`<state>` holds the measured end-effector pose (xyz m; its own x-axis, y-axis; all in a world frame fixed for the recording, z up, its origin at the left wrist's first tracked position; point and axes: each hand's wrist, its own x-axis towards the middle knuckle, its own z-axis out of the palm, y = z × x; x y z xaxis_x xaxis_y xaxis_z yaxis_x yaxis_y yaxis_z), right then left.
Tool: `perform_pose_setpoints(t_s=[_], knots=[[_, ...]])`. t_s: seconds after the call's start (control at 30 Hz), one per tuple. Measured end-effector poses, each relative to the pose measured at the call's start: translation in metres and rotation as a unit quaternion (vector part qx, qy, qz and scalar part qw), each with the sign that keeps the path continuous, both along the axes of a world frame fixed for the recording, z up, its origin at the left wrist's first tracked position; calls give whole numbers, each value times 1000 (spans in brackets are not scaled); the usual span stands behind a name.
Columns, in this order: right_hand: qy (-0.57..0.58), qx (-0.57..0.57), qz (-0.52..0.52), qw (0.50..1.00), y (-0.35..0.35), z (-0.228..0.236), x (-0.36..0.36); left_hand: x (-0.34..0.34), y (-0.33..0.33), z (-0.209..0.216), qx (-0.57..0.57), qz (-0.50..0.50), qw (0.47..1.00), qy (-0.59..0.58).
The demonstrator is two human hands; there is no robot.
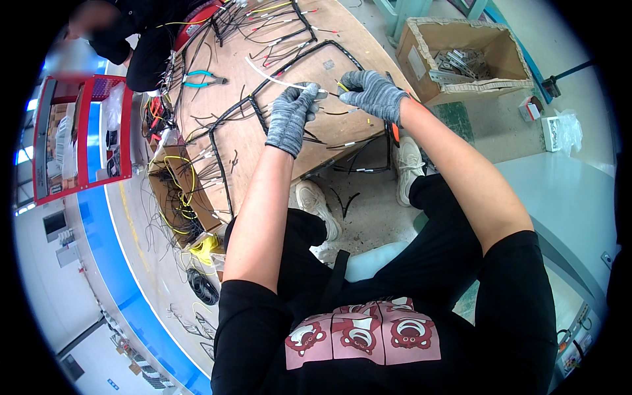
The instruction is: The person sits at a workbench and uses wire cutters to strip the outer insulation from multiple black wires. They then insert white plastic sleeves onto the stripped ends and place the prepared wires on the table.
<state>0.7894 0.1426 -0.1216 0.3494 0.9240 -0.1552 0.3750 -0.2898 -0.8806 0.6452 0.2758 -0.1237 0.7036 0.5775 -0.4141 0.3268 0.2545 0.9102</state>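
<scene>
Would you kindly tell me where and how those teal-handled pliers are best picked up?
Probably by both teal handles, reaching down from above on the person's left: the pliers lie flat, with the handles spread apart toward the left and the dark head pointing right.

Hands (pixel 293 112) in grey gloves (pixel 378 97), black shirt (pixel 517 309), pink bear print (pixel 362 332), black trousers (pixel 444 234), pale shoes (pixel 408 164)

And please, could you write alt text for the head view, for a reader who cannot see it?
A person's grey-gloved left hand holds a thin white tube near the grey-gloved right hand, over a light-brown wooden table with a branching black wire harness. Turquoise-handled pliers lie there; a brown cardboard box of metal parts stands at right.
</scene>
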Motion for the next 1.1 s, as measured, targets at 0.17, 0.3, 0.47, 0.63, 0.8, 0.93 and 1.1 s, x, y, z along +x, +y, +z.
perform_pose_setpoints(t_s=[0.17,0.3,0.47,0.63,0.8,0.93,1.1], knots=[[3,7,1,1000,1,-8,2,1,1,0,40,-6,999,-4],[16,3,3,1000,1,-10,2,2,1,0,74,-10,997,3],[1,31,-12,999,2,-18,0,1,3,-2,82,-11,997,7],[-4,5,-12,1000,2,-16,1,1,2,-2,69,-21,997,15],[0,-6,-7,1000,3,-15,1,0,3,-3,56,-31,998,4],[6,-3,-5,1000,4,-18,2,2,3,-2,52,-28,998,8],[-4,3,5,1000,4,-22,4,3,2,-1,52,-31,998,17]])
